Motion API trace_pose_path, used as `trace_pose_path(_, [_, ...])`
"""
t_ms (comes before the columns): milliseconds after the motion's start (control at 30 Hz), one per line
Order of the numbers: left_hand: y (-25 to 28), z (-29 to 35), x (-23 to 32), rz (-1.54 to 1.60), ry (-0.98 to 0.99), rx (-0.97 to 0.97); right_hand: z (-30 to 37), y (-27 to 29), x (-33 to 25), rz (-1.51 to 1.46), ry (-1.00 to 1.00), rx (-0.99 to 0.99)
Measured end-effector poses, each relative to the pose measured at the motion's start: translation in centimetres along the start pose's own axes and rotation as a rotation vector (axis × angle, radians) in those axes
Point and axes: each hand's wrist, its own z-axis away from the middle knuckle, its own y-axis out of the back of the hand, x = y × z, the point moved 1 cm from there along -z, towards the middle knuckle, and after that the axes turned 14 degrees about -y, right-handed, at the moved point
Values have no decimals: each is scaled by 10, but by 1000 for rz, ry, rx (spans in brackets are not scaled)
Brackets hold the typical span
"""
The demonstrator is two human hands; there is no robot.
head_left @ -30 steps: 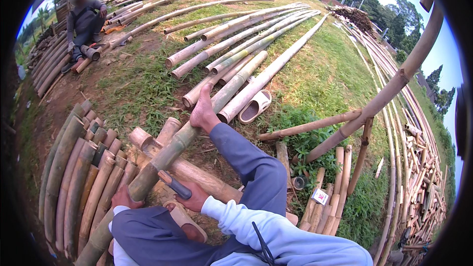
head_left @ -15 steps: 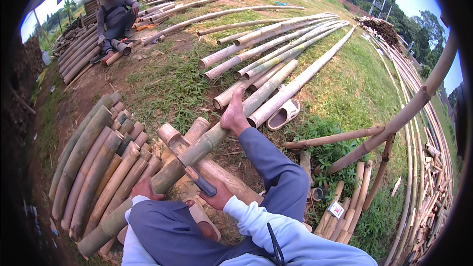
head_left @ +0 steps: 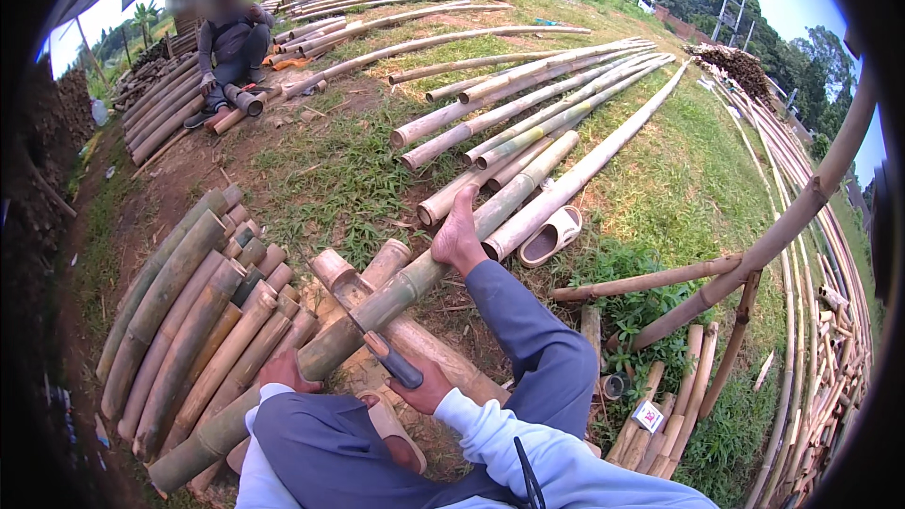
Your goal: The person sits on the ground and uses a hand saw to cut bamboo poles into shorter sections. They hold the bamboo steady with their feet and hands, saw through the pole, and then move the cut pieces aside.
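A thick greenish bamboo pole (head_left: 415, 280) slants from the lower left toward the upper right. My left hand (head_left: 290, 373) grips it at the near part, beside my left knee. In my right hand (head_left: 426, 388) is a hand saw (head_left: 393, 360) with a dark handle. Its thin blade lies across the pole, farther along than my left hand. Under the pole, a thicker bamboo piece (head_left: 443, 349) lies crosswise on the ground. My bare foot (head_left: 457, 236) presses on the pole beyond the saw.
Cut bamboo lengths (head_left: 189, 320) are stacked at the left. Long poles (head_left: 528, 118) lie ahead on the grass. A sandal (head_left: 551, 237) sits beside them. At the right stands a slanting bamboo frame (head_left: 754, 240). Another person (head_left: 231, 52) sits at the far left.
The whole view has shifted slightly, so things appear a little lower and to the right. Both hands keep their grips, and the saw stays across the pole at about the same place.
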Motion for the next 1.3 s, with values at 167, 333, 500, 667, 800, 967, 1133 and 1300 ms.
trace_pose_path(167, [0, 4, -1, -12, -19, 25, 1, 3, -11, 15, -51, -30])
trace_pose_path(333, [-3, 4, -4, 1, -26, 33, -2, -2, 1, -31, -81, -59])
trace_pose_path(500, [-2, -1, 5, 41, -2, 8, -4, 0, 11, 9, -56, -30])
trace_pose_path(667, [-1, 4, -1, 51, 16, 23, -3, 1, -1, -1, -83, -71])
trace_pose_path(800, [-9, 0, -9, 37, 46, 39, -5, -2, -2, -10, -34, -40])
trace_pose_path(967, [-4, 0, -10, 28, 40, 35, -9, -6, 1, -14, -75, -74])
trace_pose_path(1133, [-11, -7, -4, 41, -8, 47, -2, -1, 8, -37, -95, -33])
trace_pose_path(1300, [-8, 1, -9, 51, 40, 31, -8, -9, 14, -22, -92, -88])
